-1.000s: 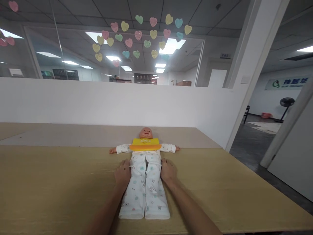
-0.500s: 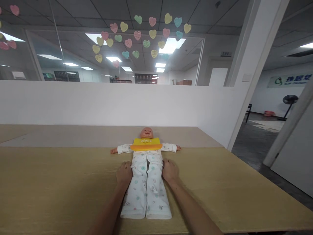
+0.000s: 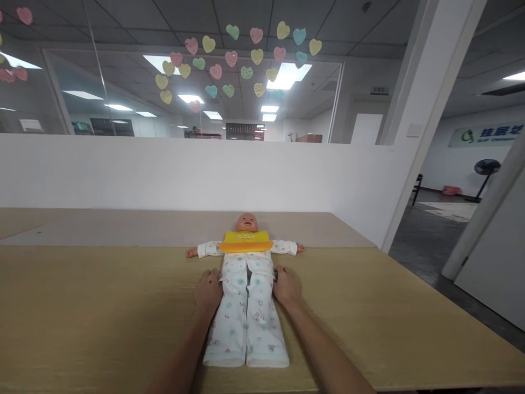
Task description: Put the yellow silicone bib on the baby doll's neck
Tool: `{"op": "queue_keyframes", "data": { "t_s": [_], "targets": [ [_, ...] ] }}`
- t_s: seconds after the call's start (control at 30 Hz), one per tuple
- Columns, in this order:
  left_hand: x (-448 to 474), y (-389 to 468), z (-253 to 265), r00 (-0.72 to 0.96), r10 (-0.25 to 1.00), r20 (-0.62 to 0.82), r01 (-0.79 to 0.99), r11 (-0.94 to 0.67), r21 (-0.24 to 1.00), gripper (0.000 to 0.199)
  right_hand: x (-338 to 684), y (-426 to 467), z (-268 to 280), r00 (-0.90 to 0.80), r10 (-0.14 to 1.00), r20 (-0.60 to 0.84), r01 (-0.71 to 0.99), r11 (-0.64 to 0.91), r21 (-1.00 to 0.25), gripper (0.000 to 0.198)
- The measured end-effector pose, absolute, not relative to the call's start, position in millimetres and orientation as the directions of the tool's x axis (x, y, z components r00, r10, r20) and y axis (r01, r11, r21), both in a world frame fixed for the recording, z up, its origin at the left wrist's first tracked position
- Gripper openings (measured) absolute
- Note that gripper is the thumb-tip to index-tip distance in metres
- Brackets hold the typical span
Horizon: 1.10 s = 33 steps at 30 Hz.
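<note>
Lying face up in the lower centre of the frame, a doll (image 3: 252, 257) is spreading its arms to either side on a wooden table (image 3: 102, 317). A yellow-and-orange bib (image 3: 245, 241) is covering its chest, and white printed trousers (image 3: 232, 323) are extending toward the bottom edge, both hems lying flat. The left hand (image 3: 209, 291) is resting against the trousers' edge left of centre, fingers curling; the right hand (image 3: 286, 287) is doing likewise just right of centre. Both are touching the cloth near hip level, but whether they are pinching it cannot be told. Heart-shaped notes (image 3: 231, 58) are dotting the top of the frame, and a black fan (image 3: 486, 166) is standing at far right.
</note>
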<state>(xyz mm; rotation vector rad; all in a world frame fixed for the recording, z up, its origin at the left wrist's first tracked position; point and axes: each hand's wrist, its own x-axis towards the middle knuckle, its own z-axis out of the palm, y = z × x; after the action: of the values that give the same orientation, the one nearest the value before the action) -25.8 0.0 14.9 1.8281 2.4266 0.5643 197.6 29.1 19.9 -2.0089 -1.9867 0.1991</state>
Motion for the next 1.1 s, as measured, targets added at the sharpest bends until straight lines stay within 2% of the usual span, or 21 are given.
{"op": "queue_keyframes", "data": {
  "t_s": [0.37, 0.6, 0.8, 0.87, 0.97, 1.1],
  "targets": [
    [-30, -6, 17, -0.329, 0.926, 0.186, 0.862, 0.214, 0.459, 0.01, 209, 25, 23, 0.003, 0.993, 0.118, 0.909, 0.046, -0.414, 0.031],
    [-28, -10, 22, -0.35, 0.923, 0.16, 0.843, 0.236, 0.484, 0.012, 209, 29, 17, -0.003, 0.994, 0.11, 0.886, 0.054, -0.461, 0.033],
    [-30, -5, 26, -0.329, 0.937, 0.121, 0.873, 0.253, 0.417, 0.011, 208, 26, 19, -0.022, 0.993, 0.112, 0.886, 0.071, -0.458, 0.035],
    [-35, -3, 22, -0.323, 0.936, 0.142, 0.872, 0.235, 0.429, 0.01, 209, 25, 19, -0.031, 0.993, 0.115, 0.884, 0.081, -0.46, 0.034],
    [-42, 1, 12, -0.308, 0.931, 0.195, 0.834, 0.165, 0.527, 0.013, 215, 27, 16, -0.04, 0.993, 0.111, 0.855, 0.091, -0.51, 0.032],
    [-54, 4, 1, -0.317, 0.926, 0.204, 0.64, 0.051, 0.767, 0.018, 228, 36, 10, -0.045, 0.996, 0.074, 0.745, 0.083, -0.661, 0.031]
  ]
}}
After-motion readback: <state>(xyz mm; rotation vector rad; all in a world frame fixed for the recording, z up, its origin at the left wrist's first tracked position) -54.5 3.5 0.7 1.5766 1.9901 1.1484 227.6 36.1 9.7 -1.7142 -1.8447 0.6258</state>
